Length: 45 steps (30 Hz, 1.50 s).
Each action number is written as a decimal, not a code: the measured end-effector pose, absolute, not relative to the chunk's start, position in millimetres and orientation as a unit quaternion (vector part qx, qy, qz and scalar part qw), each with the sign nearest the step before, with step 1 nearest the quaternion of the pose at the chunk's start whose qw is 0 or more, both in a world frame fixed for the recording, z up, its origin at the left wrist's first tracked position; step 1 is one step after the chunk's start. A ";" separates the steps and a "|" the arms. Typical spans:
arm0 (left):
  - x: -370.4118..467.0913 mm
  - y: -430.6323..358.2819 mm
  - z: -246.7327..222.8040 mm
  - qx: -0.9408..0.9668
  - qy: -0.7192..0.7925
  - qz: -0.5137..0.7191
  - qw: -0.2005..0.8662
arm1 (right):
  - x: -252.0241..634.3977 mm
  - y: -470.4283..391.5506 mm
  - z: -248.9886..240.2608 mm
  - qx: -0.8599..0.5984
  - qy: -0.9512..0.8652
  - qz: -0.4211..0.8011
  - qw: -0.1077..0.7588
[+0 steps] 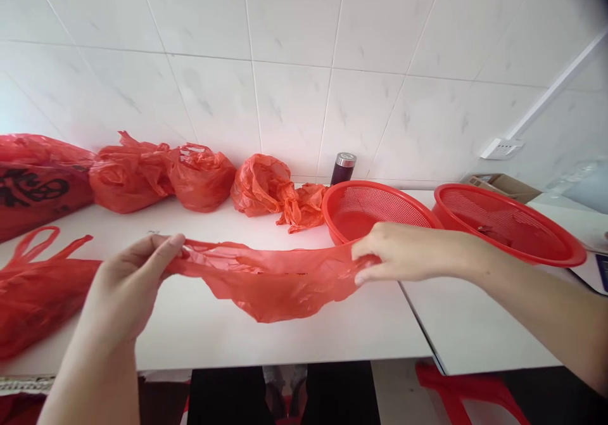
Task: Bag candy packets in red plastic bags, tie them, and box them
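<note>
A thin red plastic bag (270, 282) hangs stretched between both hands just above the white table (228, 336). My left hand (128, 285) pinches the bag's left end between thumb and fingers. My right hand (399, 254) grips its right end, right in front of a red plastic colander (375, 209). The bag's middle sags down toward the tabletop.
Several filled or crumpled red bags (161, 175) line the tiled wall; another (38, 292) lies at the left. A second red colander (508, 225), a dark flask (342, 168) and a cardboard box (503, 185) stand at the right. A red stool (470, 393) is below the table.
</note>
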State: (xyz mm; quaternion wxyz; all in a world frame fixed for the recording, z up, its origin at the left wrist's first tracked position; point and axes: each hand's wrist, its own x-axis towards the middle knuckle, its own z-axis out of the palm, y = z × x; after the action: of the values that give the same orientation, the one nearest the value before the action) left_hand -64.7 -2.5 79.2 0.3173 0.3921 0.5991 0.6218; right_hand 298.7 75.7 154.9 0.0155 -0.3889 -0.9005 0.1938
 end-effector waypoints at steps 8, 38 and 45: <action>-32.2 16.7 140.8 0.390 0.399 0.732 0.391 | 290.4 94.1 197.9 -0.405 -0.890 0.190 0.088; 1.7 64.1 133.7 0.577 0.521 0.343 0.528 | 194.5 107.6 133.3 -0.273 -0.794 0.437 0.322; -6.2 49.3 153.4 0.666 0.412 0.291 0.550 | 202.2 49.0 134.2 -0.217 -0.767 0.475 0.373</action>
State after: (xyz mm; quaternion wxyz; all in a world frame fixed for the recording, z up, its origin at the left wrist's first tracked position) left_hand -6.2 49.3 153.4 0.5502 0.6656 0.4120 0.2908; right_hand 202.2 49.0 134.2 0.3729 -0.2170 -0.7670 0.4749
